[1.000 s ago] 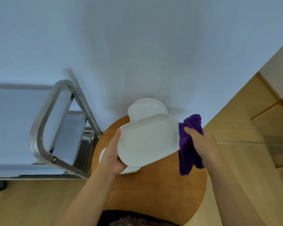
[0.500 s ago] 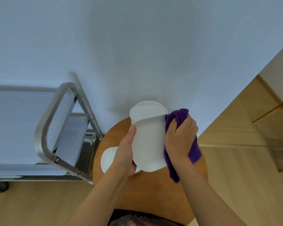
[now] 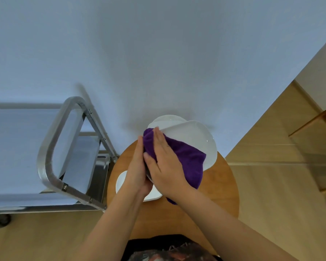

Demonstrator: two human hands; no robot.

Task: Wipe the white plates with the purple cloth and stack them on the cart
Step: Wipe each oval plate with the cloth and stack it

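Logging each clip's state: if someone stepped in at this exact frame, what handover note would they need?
Left hand: grips the lifted plate's near edge.
Right hand: flat, pressing the purple cloth onto that plate.
One plate lies on the round table under the hands; another lies at the table's far side.
Cart to the left: no plates visible on it.
Left: finish wiping, stack it on the cart, then do the others.
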